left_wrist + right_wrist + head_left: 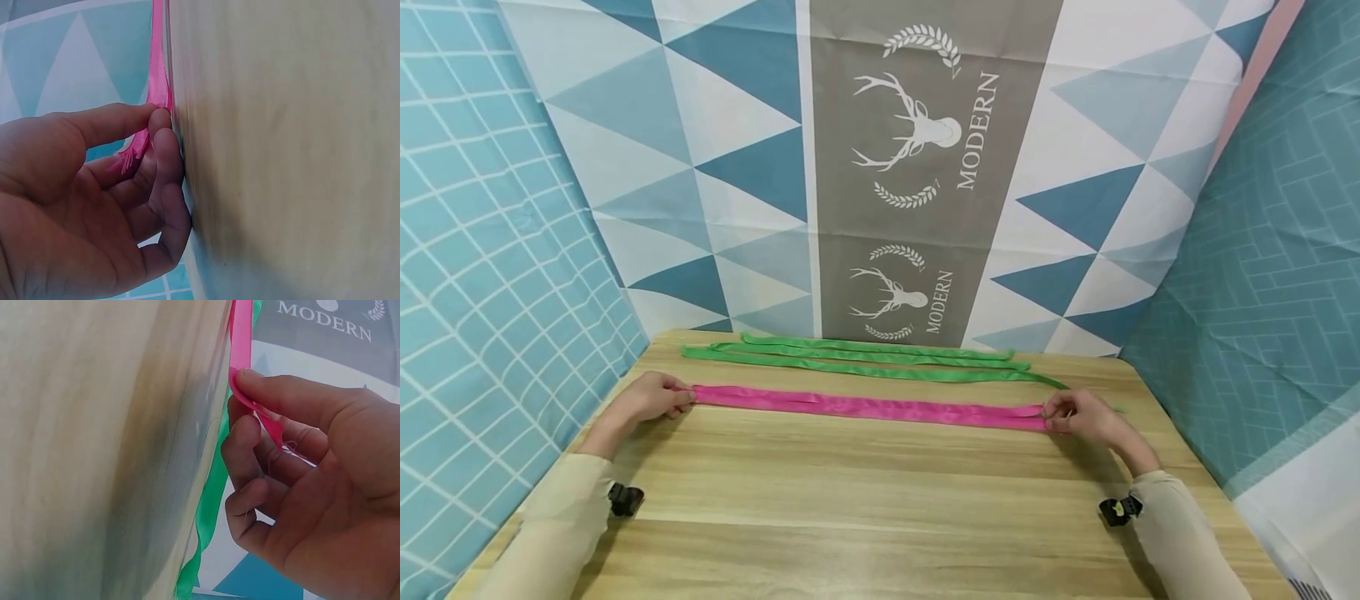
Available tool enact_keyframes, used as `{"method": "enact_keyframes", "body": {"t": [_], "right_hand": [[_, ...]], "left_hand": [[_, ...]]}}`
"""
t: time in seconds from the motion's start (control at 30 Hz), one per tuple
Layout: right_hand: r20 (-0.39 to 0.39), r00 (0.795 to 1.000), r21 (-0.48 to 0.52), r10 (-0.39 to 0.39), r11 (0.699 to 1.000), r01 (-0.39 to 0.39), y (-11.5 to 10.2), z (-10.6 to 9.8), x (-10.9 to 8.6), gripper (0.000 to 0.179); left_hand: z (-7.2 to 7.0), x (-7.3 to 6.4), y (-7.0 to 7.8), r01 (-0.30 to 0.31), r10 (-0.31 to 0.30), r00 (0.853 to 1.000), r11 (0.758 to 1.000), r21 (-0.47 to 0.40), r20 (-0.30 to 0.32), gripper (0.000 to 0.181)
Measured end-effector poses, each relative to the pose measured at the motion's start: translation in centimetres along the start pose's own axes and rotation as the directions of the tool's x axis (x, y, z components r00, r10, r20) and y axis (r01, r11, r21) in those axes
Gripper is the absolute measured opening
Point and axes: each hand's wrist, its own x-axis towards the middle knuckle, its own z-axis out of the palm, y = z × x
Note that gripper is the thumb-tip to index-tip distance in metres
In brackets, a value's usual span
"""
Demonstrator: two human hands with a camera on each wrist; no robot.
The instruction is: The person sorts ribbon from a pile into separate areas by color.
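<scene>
A pink ribbon (865, 407) stretches nearly straight across the wooden table, with a second pink layer showing along parts of it. My left hand (658, 397) pinches its left end between thumb and index finger; in the left wrist view a frayed tip of the ribbon (139, 145) pokes out beneath the thumb. At the other end my right hand (1084, 415) pinches the ribbon in the same way. The right wrist view shows a loose frayed end of the ribbon (272, 428) hanging past the right thumb and index finger.
Several green ribbons (850, 367) lie side by side behind the pink one, near the table's back edge. One green strand runs behind my right hand. Patterned cloth (752, 150) rises behind the wooden table (820, 500), with blue cloth at both sides.
</scene>
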Motion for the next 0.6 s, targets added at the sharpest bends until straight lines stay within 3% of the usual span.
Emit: {"method": "enact_keyframes", "body": {"t": [0.4, 0.5, 0.6], "right_hand": [[0.012, 0.999, -0.053, 0.044, 0.998, -0.043, -0.2, 0.1, -1.2, 0.005], [0.017, 0.996, -0.108, 0.091, 0.99, -0.089, -0.8, -0.3, -1.7, 0.001], [-0.009, 0.991, -0.18, 0.13, 0.975, -0.13, -1.7, -0.9, -2.2, 0.008]], "left_hand": [[0.3, 0.0, 0.9, -0.012, 0.011, 1.0, 0.999, 0.04, 0.026, 0.023], [-0.4, -0.6, 0.7, -0.014, 0.013, 1.0, 0.992, 0.121, 0.009, 0.035], [-1.6, -1.5, 0.3, -0.027, 0.039, 0.998, 0.97, 0.24, -0.046, 0.055]]}}
